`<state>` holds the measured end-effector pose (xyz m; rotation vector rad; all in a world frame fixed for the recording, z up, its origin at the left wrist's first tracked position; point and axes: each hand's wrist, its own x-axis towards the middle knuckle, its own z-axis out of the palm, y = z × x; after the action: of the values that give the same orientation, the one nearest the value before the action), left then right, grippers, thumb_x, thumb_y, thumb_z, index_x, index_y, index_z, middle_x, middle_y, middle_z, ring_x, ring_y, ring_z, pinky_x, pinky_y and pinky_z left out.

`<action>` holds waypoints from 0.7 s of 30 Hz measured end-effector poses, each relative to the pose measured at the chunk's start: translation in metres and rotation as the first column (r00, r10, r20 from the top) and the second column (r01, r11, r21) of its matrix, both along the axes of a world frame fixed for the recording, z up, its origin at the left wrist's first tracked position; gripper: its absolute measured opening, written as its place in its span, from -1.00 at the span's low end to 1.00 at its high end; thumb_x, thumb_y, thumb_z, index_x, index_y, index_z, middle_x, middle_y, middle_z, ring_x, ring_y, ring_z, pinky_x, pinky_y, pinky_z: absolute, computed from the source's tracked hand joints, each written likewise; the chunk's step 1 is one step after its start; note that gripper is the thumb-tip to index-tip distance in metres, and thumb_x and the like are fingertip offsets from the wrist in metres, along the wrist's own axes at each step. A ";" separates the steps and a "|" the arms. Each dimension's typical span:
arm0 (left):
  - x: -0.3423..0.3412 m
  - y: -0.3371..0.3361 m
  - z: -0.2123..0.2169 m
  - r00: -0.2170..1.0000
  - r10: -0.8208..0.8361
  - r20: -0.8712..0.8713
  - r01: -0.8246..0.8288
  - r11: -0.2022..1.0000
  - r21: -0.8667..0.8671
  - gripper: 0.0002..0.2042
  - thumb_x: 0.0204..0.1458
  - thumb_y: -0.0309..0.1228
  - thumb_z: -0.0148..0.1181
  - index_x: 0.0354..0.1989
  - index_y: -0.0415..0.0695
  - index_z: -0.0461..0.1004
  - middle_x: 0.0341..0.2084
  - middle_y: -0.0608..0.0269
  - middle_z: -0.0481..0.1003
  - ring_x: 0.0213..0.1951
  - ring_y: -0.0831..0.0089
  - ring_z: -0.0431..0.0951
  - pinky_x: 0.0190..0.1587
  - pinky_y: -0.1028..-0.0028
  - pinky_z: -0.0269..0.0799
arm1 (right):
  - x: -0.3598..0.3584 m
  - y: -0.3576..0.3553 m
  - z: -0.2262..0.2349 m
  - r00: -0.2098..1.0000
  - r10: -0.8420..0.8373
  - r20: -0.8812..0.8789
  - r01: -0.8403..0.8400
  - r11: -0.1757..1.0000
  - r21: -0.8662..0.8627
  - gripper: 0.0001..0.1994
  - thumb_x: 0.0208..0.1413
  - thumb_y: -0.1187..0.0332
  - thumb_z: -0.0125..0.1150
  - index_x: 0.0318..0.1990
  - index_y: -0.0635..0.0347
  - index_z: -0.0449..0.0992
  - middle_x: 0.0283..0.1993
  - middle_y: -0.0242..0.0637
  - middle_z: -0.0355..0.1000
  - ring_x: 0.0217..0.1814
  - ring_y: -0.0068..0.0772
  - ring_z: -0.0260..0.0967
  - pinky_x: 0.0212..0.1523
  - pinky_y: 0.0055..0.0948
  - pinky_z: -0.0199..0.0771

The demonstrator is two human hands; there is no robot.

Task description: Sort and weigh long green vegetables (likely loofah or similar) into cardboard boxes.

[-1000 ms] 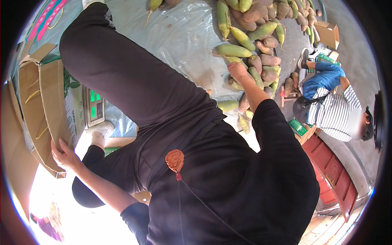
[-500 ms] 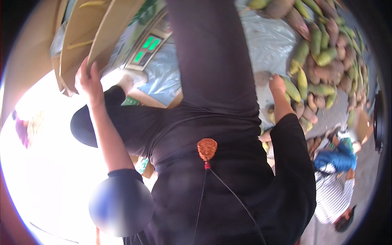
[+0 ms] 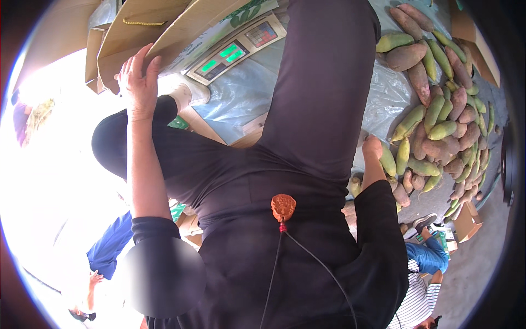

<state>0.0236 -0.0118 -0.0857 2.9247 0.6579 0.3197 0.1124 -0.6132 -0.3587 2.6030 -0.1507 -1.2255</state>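
My left hand (image 3: 139,82) is at the upper left, its fingers and thumb on either side of a raised wall of an open cardboard box (image 3: 129,41). My right hand (image 3: 372,148) is low beside my right thigh, curled into a fist. Its fingers are turned away, so anything inside it is hidden. Right next to it lies a green radish (image 3: 387,160), at the near edge of a large heap of long green radishes and reddish-brown sweet potatoes (image 3: 437,148). Past the box wall is a digital scale (image 3: 236,50) with lit green displays.
Clear plastic sheeting (image 3: 386,98) covers the ground between my leg and the heap. Another cardboard box (image 3: 468,222) stands beyond the heap. A person in a striped top (image 3: 416,296) is at the lower right, and another in blue trousers (image 3: 111,245) is at the lower left.
The view has shifted, so the box, scale and heap appear in different places. My left hand still grips the box wall. A person in blue trousers now shows at the lower left.
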 end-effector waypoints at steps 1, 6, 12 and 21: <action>0.003 -0.002 0.001 1.000 -0.006 0.002 0.006 1.000 -0.007 -0.72 0.01 -0.25 0.18 -0.08 0.03 0.48 -0.24 0.26 0.53 -0.10 0.29 0.47 0.00 0.27 0.21 | -0.002 -0.001 0.001 1.000 -0.006 0.002 0.006 1.000 -0.007 -0.72 0.02 0.21 0.16 -0.10 0.01 0.45 -0.10 -0.18 0.48 -0.01 -0.12 0.41 -0.06 -0.19 0.44; -0.001 0.006 0.003 0.999 -0.019 0.038 0.022 0.997 -0.068 -0.71 0.00 -0.34 0.17 -0.07 -0.03 0.47 -0.23 0.22 0.53 -0.10 0.26 0.48 -0.02 0.27 0.28 | -0.004 -0.005 -0.004 0.986 -0.123 0.114 0.124 0.992 -0.002 -0.69 0.00 0.18 0.18 -0.10 0.03 0.44 -0.09 -0.15 0.47 0.00 -0.08 0.40 -0.05 -0.19 0.43; 0.001 0.003 0.019 1.000 0.012 -0.011 -0.011 0.995 0.095 -0.72 -0.05 -0.36 0.19 -0.11 -0.04 0.50 -0.22 0.21 0.53 -0.13 0.18 0.48 -0.03 0.26 0.32 | -0.001 0.010 -0.007 0.996 0.083 -0.030 -0.082 0.996 0.037 -0.69 0.16 0.12 -0.07 -0.12 0.08 0.50 -0.06 -0.12 0.46 0.00 -0.08 0.42 -0.05 -0.15 0.44; -0.010 -0.009 0.025 1.000 0.022 -0.001 -0.022 0.999 0.032 -0.70 -0.15 -0.31 0.26 -0.20 -0.09 0.49 -0.37 0.18 0.50 -0.17 0.19 0.46 -0.06 0.23 0.28 | -0.014 0.007 -0.007 0.984 0.179 -0.018 -0.167 0.949 0.266 -0.69 0.13 0.15 -0.02 -0.14 0.14 0.50 -0.14 -0.06 0.48 -0.07 0.00 0.42 -0.13 -0.11 0.43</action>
<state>0.0133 -0.0204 -0.0605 2.9502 0.6915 0.3338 0.0982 -0.6058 -0.3657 2.7366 0.2627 -1.3141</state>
